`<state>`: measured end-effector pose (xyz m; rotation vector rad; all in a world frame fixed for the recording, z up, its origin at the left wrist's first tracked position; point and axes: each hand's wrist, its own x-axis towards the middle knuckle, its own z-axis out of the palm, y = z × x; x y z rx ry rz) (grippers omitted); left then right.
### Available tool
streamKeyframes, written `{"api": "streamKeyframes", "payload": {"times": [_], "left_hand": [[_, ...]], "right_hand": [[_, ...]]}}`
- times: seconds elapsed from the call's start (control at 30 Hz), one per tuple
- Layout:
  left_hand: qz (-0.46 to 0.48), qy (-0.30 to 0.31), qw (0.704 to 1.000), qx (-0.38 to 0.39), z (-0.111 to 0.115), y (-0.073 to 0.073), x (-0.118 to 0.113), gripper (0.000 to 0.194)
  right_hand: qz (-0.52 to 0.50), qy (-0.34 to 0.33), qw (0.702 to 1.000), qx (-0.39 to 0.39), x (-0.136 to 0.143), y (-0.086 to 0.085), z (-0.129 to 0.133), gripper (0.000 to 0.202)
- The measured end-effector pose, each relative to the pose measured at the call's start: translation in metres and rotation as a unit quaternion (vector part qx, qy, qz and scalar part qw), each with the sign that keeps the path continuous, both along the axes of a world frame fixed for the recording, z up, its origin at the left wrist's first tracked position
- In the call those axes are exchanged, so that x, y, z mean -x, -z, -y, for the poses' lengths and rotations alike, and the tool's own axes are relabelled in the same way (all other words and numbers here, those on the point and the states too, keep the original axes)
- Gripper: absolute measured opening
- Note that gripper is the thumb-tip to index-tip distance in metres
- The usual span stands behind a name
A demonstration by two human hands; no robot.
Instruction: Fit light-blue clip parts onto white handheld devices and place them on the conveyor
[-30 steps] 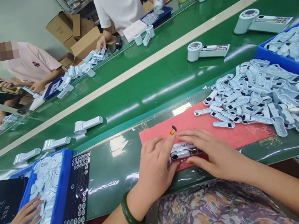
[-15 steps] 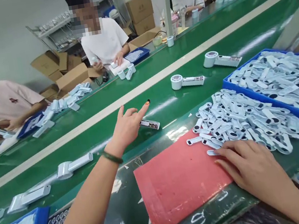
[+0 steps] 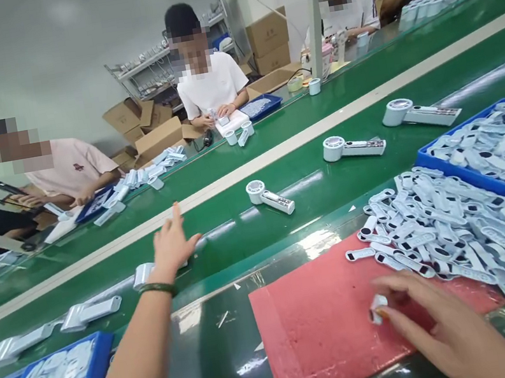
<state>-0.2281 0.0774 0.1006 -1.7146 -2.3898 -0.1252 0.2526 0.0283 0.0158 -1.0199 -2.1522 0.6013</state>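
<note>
My left hand (image 3: 172,244) reaches over the green belt with its fingers spread. A white handheld fan (image 3: 143,275) lies at its wrist, partly hidden by the hand. My right hand (image 3: 434,307) pinches a small light-blue plastic strip (image 3: 378,308), turned end-on, between thumb and fingers above the red mat (image 3: 306,335). Beside that hand spreads a loose pile of similar light-blue strips (image 3: 446,221) with dark oval ends. On the belt ahead lies a fan with an uncovered handle (image 3: 276,201), and a second such fan (image 3: 352,146) rests farther right.
Blue trays of light-blue parts stand at right (image 3: 421,157) and lower left (image 3: 101,356). More fan bodies (image 3: 89,312) lie along the belt (image 3: 223,245) at left. Several co-workers sit across it, and a metal post (image 3: 315,17) rises at the far edge.
My left hand has moved left, away from the fan it partly covered, and its fingers have spread. My right hand has brought the strip away from the pile and tilted it. The view has shifted.
</note>
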Motion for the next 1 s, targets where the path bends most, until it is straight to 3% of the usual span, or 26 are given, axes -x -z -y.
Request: {"api": "streamKeyframes", "payload": {"times": [0.07,0.1,0.17,0.23,0.37,0.53,0.63,0.7,0.77,0.87,1.0], "left_hand": [[-0.001,-0.113,0.991,0.066,0.041,-0.003,0.041,0.097],[0.009,-0.133,0.987,0.093,0.059,-0.003,0.056,0.092],[0.016,-0.131,0.984,0.116,0.089,-0.003,0.071,0.088],[-0.005,-0.11,0.988,0.111,0.107,-0.003,0.07,0.088],[-0.055,-0.107,0.989,0.086,0.119,-0.004,0.057,0.089],[0.007,-0.145,0.984,0.105,0.117,-0.004,0.05,0.092],[0.032,-0.13,0.985,0.109,0.112,-0.007,0.037,0.085],[0.049,-0.101,0.991,0.075,0.108,-0.009,0.016,0.08],[0.074,-0.041,0.996,0.024,0.105,-0.008,-0.019,0.073],[0.137,0.103,0.984,-0.048,0.106,0.001,-0.096,0.06],[0.24,0.25,0.936,-0.067,0.113,0.027,-0.195,0.047]], "right_hand": [[-0.04,-0.038,0.994,0.093,0.012,-0.001,0.007,0.023],[-0.04,-0.066,0.99,0.118,0.016,-0.001,0.009,0.021],[-0.017,-0.109,0.985,0.13,0.019,0.003,0.01,0.022],[0.014,-0.122,0.985,0.123,0.017,0.008,0.01,0.026],[0.058,-0.097,0.99,0.08,0.013,0.017,0.011,0.025],[0.106,-0.057,0.992,0.025,0.015,0.015,0.015,0.02],[0.119,-0.033,0.992,0.009,0.012,0.009,0.015,0.015],[0.108,-0.036,0.993,0.017,0.008,0.003,0.015,0.016],[0.075,-0.051,0.995,0.043,0.005,-0.004,0.015,0.018],[0.008,-0.077,0.993,0.087,0.003,-0.016,0.015,0.017],[-0.028,-0.071,0.995,0.065,0.004,-0.029,0.014,0.013]]}}
